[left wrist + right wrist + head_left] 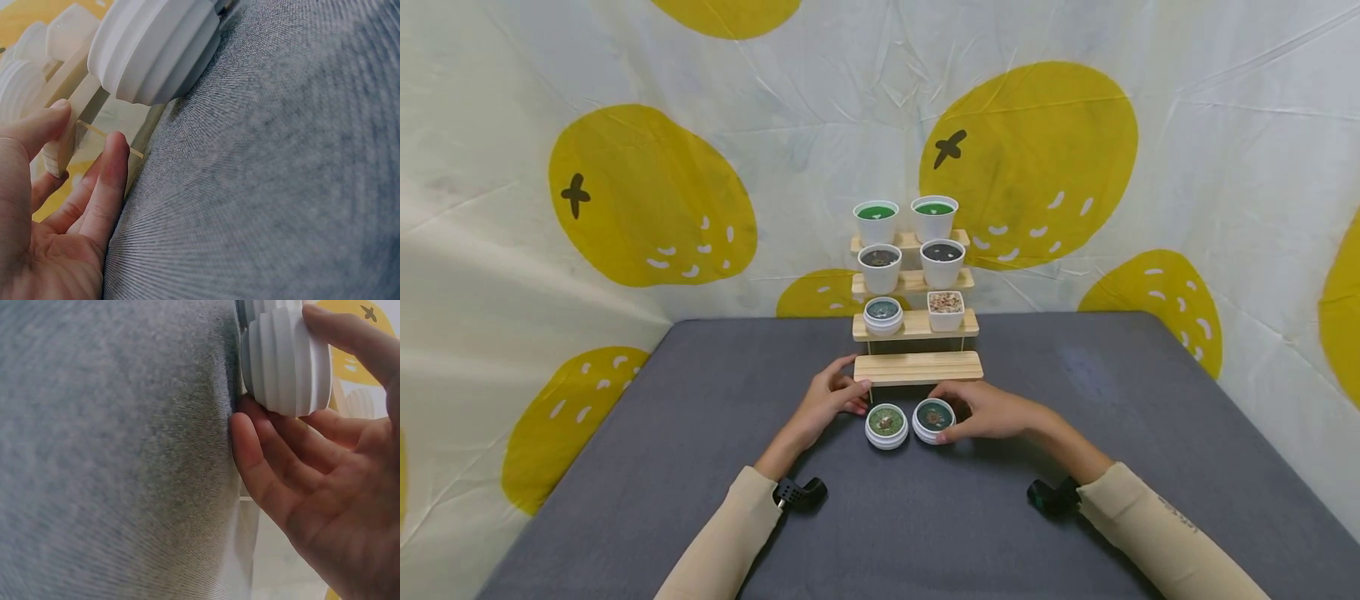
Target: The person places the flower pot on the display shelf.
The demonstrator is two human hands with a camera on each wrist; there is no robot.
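Note:
A wooden tiered stand (917, 367) rises at the back of the table, its lowest shelf bare. My left hand (829, 402) pinches the left end of that shelf, with the thumb on one face of the board (82, 103) and a finger behind it. In front of the stand, two round white ribbed pots sit side by side on the cloth. The left pot (887, 425) has a mossy green top. My right hand (992, 411) holds the right pot (934, 419), which has a dark teal top, between thumb and fingers at its right side.
On the upper shelves stand a ribbed pot (883, 317), a square pot (945, 313) of pale chips, two dark-topped cups (880, 270) and two green-topped cups (935, 218). Dark grey cloth (925, 533) covers the table. A fruit-printed curtain (820, 75) hangs behind.

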